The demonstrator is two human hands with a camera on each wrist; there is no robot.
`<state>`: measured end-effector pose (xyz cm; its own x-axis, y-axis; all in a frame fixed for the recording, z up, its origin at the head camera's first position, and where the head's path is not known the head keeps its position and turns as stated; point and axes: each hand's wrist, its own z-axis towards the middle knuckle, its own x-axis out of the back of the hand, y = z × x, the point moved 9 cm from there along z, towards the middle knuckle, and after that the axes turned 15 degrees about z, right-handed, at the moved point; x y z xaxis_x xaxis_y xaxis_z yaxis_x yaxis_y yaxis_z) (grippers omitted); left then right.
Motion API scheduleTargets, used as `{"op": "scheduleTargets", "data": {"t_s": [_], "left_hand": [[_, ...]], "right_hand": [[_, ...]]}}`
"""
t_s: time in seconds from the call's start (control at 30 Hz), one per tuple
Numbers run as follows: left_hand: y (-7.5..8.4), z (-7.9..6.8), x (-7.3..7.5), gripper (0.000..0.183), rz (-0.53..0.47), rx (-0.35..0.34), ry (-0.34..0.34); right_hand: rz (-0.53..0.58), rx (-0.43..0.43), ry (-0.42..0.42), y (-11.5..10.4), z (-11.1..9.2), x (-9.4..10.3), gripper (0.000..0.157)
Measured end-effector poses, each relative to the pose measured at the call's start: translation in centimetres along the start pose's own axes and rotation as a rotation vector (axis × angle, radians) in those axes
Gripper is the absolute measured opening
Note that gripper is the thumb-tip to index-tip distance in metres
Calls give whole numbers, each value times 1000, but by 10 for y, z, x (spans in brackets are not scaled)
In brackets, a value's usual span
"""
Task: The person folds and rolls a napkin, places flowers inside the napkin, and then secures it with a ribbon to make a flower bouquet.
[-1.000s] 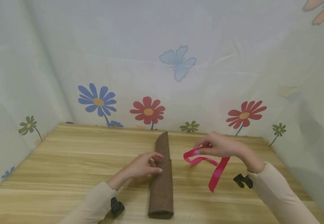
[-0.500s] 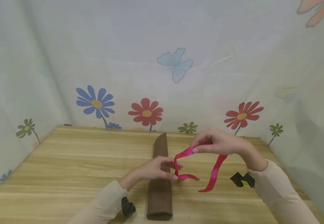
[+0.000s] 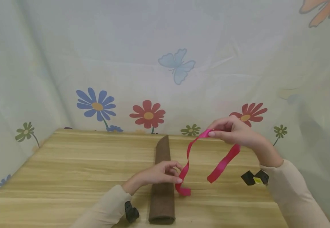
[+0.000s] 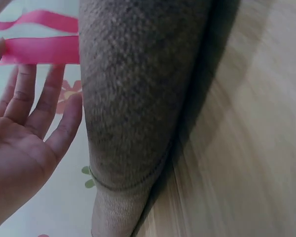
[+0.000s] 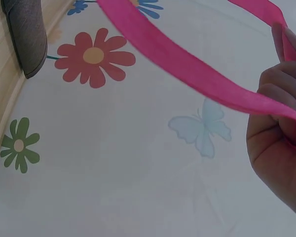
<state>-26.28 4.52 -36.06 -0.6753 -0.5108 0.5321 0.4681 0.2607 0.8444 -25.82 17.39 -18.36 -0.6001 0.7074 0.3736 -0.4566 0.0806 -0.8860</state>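
Note:
A pink-red ribbon (image 3: 224, 163) hangs between both hands in the head view. Raised over the right side of the table, my right hand (image 3: 234, 131) pinches it between thumb and fingers, and one tail dangles below the palm. The right wrist view shows the ribbon (image 5: 187, 71) looping through the curled fingers. My left hand (image 3: 159, 174) reaches across a long rolled brown cloth (image 3: 162, 202) and holds the ribbon near its other end, thumb in front. In the left wrist view the ribbon (image 4: 44, 50) passes between thumb and fingers, partly hidden behind the brown roll (image 4: 133, 98).
The brown roll lies lengthwise on a wood-grain table (image 3: 96, 158), its pointed end toward the back edge. A pale curtain (image 3: 119, 57) printed with flowers and a butterfly rises behind and at the sides. Black wrist cameras sit on both sleeves.
My left hand has moved right from the brown roll and taken the ribbon's hanging end. My right hand has risen slightly, drawing the ribbon out longer between the hands.

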Motion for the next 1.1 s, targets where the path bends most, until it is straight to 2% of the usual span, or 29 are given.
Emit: {"op": "scheduleTargets", "data": {"t_s": [0.17,0.3,0.4,0.63,0.8,0.97,1.1], "left_hand": [[3,-1,2,19,1,-35,4],[-3,-10,17,26,-80,4,61],[-11,-18,33,33,-122,60,111],[-33,-34,81,26,-53,175,239],[-49,-40,117,30,28,270,303],[-64,-39,147,24,113,366,354],[-79,-34,163,20,141,407,394]], "right_hand": [[10,-70,86,7,-1,16,16],[52,-135,141,19,-5,30,17],[82,-167,151,30,-7,38,18],[47,-316,182,79,-6,55,13],[32,-432,200,119,4,61,28],[-23,-442,217,148,24,60,31],[-121,-427,246,167,43,55,27]]}}
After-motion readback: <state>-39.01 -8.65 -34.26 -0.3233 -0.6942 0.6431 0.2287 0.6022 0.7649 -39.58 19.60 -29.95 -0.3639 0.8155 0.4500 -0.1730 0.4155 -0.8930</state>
